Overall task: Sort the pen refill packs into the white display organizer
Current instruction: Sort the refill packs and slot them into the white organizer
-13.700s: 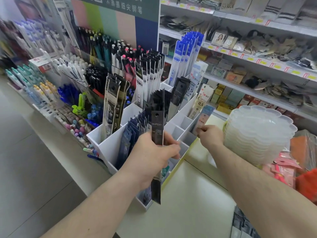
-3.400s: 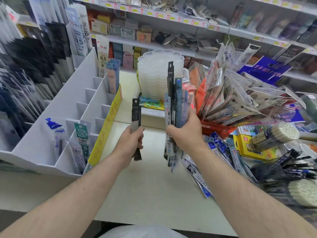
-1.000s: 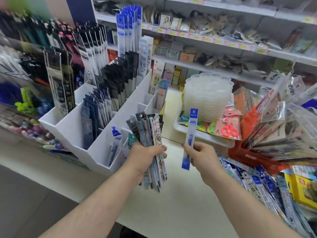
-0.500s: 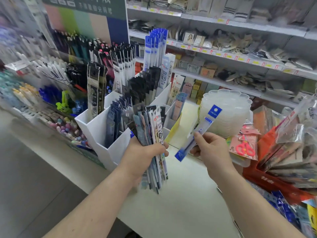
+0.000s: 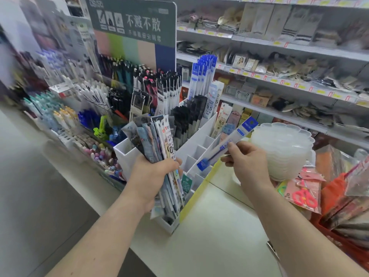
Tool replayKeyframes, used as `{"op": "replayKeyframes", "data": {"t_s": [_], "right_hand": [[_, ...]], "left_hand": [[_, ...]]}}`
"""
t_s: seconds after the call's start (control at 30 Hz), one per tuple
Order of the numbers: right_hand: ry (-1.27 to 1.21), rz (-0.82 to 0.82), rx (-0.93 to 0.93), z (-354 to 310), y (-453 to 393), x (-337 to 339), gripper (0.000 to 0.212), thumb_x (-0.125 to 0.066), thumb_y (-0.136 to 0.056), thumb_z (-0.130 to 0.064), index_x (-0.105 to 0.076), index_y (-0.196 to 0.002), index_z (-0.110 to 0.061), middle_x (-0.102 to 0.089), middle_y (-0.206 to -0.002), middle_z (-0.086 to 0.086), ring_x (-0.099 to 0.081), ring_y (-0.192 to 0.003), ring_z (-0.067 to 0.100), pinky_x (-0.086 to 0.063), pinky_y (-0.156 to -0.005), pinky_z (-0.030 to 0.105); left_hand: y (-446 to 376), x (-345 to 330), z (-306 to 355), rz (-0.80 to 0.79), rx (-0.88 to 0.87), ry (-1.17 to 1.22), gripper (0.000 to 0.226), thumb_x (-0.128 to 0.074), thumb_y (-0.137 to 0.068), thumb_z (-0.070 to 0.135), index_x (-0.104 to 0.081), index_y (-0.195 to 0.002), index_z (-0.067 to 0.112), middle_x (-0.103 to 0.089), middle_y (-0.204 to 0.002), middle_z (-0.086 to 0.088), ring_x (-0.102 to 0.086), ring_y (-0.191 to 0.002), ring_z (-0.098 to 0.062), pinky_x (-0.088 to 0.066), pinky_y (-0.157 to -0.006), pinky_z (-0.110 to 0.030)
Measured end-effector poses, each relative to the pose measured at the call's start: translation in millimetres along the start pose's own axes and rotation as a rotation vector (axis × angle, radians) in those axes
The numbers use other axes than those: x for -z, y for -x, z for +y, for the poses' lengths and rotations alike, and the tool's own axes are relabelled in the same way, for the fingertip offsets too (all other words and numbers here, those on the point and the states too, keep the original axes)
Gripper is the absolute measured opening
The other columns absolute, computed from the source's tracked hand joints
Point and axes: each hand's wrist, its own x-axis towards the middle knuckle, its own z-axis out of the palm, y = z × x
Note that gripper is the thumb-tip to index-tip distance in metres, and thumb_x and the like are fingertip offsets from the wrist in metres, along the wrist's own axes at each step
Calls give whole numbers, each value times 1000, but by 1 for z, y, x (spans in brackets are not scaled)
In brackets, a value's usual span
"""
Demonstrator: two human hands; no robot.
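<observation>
The white display organizer (image 5: 201, 136) stands on the counter, its stepped compartments holding black, blue and white refill packs. My left hand (image 5: 152, 175) grips a mixed bundle of refill packs (image 5: 159, 140) upright in front of the organizer's near compartments. My right hand (image 5: 247, 162) pinches one blue-and-clear refill pack (image 5: 225, 145) tilted, its blue header up to the right, its lower end over the empty small compartments. Tall blue packs (image 5: 202, 74) stand in the organizer's back row.
A stack of clear scalloped trays (image 5: 283, 148) sits right of the organizer. Packaged scissors (image 5: 303, 194) and a red basket of packs (image 5: 343, 216) lie at the right. Pen displays (image 5: 83, 108) fill the left; shelves (image 5: 279, 80) run behind. A yellow strip (image 5: 191, 198) edges the organizer.
My view has swung left and nearer the organizer. My right hand has carried the blue pack up and left, over the small compartments. The left hand's bundle has risen slightly.
</observation>
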Motion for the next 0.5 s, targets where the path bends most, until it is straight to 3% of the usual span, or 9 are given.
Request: {"op": "replayKeyframes", "data": {"t_s": [0.1,0.17,0.23,0.3,0.4,0.5], "right_hand": [[-20,104,99,-19,-22,-9,20,-60,-96,-5,-66,-80,-16,-69,-72,3,-65,-54,9,-51,-52,21],[-9,157,171,-34,-40,-14,19,-63,-94,-6,-66,-79,-17,-69,-71,0,-67,-54,7,-57,-58,27],[-22,189,222,-48,-53,-18,20,-65,-93,-8,-66,-77,-19,-69,-69,-2,-68,-56,10,-61,-66,37],[-54,211,283,-61,-64,-21,19,-65,-92,-9,-67,-76,-19,-70,-69,-2,-69,-58,15,-62,-67,41],[-60,224,392,-80,-79,-27,13,-66,-92,-8,-69,-80,-12,-70,-71,1,-70,-61,21,-60,-62,37],[-23,187,440,-94,-94,-38,11,-66,-92,-7,-70,-82,-12,-71,-75,4,-71,-66,25,-56,-59,27]], "left_hand": [[-7,-10,8,-35,-14,11,14,-67,-59,14,-77,-60,24,-71,-77,-10,-69,-78,-28,-62,-64,-41],[-13,-18,14,-53,-29,21,15,-67,-58,14,-77,-60,25,-69,-79,-12,-67,-75,-28,-61,-61,-43],[-20,-25,19,-49,-47,12,13,-68,-57,13,-76,-66,13,-67,-79,-14,-66,-74,-28,-60,-61,-45],[-29,-29,21,-37,-76,-4,32,-68,-57,14,-70,-84,-4,-64,-81,-16,-64,-74,-28,-60,-60,-42],[-39,-31,18,-23,-95,2,46,-69,-58,17,-65,-95,-10,-63,-84,-17,-65,-76,-30,-59,-60,-37],[-43,-32,17,-15,-71,-16,40,-72,-58,20,-69,-90,-2,-67,-81,-13,-70,-86,-38,-60,-71,-47]]}}
